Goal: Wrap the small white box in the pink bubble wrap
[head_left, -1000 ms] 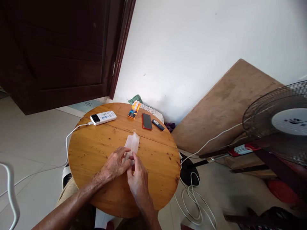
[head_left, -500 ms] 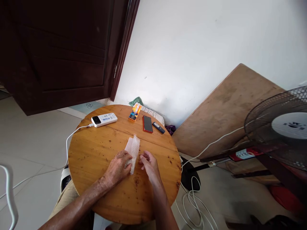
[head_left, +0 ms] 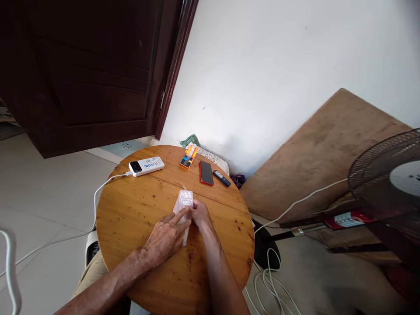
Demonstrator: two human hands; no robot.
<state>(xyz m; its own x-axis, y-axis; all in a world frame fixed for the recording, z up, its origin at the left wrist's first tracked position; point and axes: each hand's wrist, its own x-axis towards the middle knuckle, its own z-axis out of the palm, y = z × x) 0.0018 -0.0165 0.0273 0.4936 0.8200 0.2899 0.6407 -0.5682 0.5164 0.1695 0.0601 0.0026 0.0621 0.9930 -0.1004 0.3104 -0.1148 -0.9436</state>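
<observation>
A folded strip of clear bubble wrap [head_left: 185, 198] lies lengthwise on the round wooden table [head_left: 131, 214] in front of me. My left hand [head_left: 169, 234] rests over its lower part, fingers stretched out across the plastic, the index finger reaching toward the right edge. At that edge my right hand [head_left: 199, 214] has its thumb and fingers pinched together on the wrap. The fingertips of both hands almost meet. Whether anything is wrapped inside cannot be made out.
Toward the table's back are a white device [head_left: 146, 166] with a plugged-in cable, an orange-and-blue packet [head_left: 189, 156], a red-edged phone [head_left: 206, 173] and a small dark device [head_left: 221, 178]. A fan [head_left: 387, 179] and leaning board [head_left: 305, 153] stand right; a dark door [head_left: 98, 78] is left.
My right hand has moved in from beside the bubble wrap and now grips its right edge. The wrap's top looks folded over. My left fingers have stretched farther across it.
</observation>
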